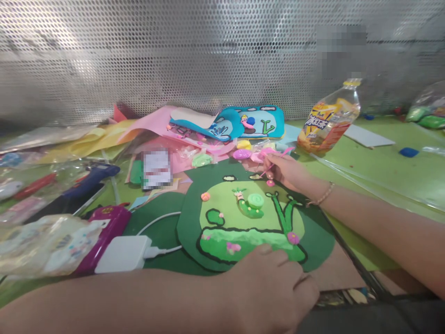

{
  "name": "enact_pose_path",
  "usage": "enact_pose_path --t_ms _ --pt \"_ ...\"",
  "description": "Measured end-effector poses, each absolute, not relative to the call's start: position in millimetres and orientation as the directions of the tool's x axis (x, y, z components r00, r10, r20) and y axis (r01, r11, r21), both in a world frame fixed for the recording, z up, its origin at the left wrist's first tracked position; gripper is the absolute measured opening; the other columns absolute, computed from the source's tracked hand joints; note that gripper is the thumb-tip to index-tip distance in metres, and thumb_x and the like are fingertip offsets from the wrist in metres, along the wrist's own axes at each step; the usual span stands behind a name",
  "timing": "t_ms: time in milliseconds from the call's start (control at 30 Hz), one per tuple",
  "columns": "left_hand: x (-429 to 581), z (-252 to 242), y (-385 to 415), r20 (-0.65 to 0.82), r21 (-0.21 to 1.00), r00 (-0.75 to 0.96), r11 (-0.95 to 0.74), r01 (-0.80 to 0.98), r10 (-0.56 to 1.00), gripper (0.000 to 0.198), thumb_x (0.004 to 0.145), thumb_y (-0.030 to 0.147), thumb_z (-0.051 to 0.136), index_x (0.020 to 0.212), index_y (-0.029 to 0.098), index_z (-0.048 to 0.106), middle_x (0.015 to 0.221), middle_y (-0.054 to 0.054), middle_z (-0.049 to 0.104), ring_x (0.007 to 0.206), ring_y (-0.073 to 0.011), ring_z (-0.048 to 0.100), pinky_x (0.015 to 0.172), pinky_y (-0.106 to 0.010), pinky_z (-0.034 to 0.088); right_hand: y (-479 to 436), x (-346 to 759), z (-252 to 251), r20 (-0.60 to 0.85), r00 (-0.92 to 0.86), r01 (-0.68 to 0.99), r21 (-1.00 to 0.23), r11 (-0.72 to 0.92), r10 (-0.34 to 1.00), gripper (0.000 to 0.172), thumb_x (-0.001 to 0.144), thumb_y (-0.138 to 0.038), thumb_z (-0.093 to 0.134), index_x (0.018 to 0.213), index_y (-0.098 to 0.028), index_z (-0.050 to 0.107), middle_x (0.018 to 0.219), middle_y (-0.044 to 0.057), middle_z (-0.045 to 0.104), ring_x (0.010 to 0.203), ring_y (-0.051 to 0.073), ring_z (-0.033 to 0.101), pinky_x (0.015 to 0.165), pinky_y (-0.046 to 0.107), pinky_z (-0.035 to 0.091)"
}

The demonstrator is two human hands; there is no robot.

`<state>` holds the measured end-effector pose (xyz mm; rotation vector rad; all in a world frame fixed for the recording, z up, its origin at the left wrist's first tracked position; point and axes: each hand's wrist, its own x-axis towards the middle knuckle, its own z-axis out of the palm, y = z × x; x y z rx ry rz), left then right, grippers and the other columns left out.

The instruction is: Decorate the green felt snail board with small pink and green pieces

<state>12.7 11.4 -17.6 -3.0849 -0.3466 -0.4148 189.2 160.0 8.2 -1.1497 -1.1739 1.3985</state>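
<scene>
My right hand [283, 170] pinches a thin pink clay modelling tool [266, 172], its tip at a small pale cloud with a dark outline [255, 176]. That cloud lies near the top of a dark green paper picture [189, 232]. On the picture's light green middle sits a green clay snail [255, 202] with a coiled shell. Beside it a green clay plant [287, 218] forks upward, with a pink flower [293, 238] at its foot. My left hand [274, 287] rests over the picture's lower edge, fingers curled and fingertips hidden.
Behind the picture lie lumps of clay [242, 154] and a blue clay picture [257, 123]. A drink bottle [328, 120] leans at the right. On the left are a white charger [123, 253] with a cable, a purple case [111, 227] and a blue-handled tool [92, 181]. A perforated metal panel [208, 51] stands behind.
</scene>
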Motion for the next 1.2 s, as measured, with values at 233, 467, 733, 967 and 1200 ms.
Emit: enact_pose_path --t_ms 233,467,733,967,1200 --pt "13 -18 11 0.282 0.016 0.936 -0.977 0.213 0.209 0.037 0.083 0.041 0.055 0.108 0.014 0.051 0.075 -0.001 0.05 0.07 -0.0168 0.05 0.057 -0.032 0.03 161 189 5 0.05 -0.078 0.035 -0.998 0.053 0.996 0.035 0.079 -0.04 0.059 0.056 -0.018 0.045 0.055 -0.002 0.048 0.041 0.006 0.04 0.037 0.02 0.033" --pt "12 -17 11 0.268 0.013 0.94 -0.976 0.218 0.213 0.038 0.083 0.043 0.054 0.108 0.014 0.051 0.075 -0.001 0.05 0.071 -0.0173 0.049 0.057 -0.032 0.031 167 195 -5 0.086 -0.094 0.189 -0.977 0.103 0.992 0.038 0.082 -0.044 0.055 0.057 -0.018 0.049 0.049 -0.002 0.045 0.041 0.007 0.04 0.037 0.02 0.036" --pt "13 -18 10 0.272 0.024 0.935 -0.973 0.228 0.226 0.037 0.083 0.041 0.054 0.108 0.014 0.051 0.075 -0.001 0.05 0.07 -0.0172 0.049 0.057 -0.032 0.031 162 193 0 0.151 -0.1 0.198 -0.966 0.168 0.984 0.038 0.086 -0.043 0.05 0.058 -0.017 0.048 0.052 -0.003 0.047 0.041 0.006 0.04 0.038 0.019 0.035" --pt "13 -16 11 0.229 0.015 0.949 -0.976 0.219 0.216 0.038 0.083 0.043 0.053 0.108 0.014 0.051 0.077 -0.002 0.052 0.072 -0.0177 0.051 0.059 -0.032 0.033 156 190 10 0.058 -0.102 0.357 -0.929 0.092 0.993 0.04 0.089 -0.042 0.047 0.058 -0.018 0.05 0.043 -0.003 0.044 0.038 0.008 0.04 0.039 0.02 0.037" --pt "12 -15 11 0.231 0.029 0.948 -0.975 0.22 0.221 0.038 0.085 0.044 0.051 0.109 0.015 0.051 0.077 -0.002 0.052 0.072 -0.0174 0.05 0.06 -0.032 0.032 158 191 8 0.061 -0.152 0.362 -0.925 0.113 0.986 0.04 0.09 -0.04 0.046 0.057 -0.017 0.049 0.043 -0.003 0.045 0.039 0.007 0.04 0.04 0.019 0.037"
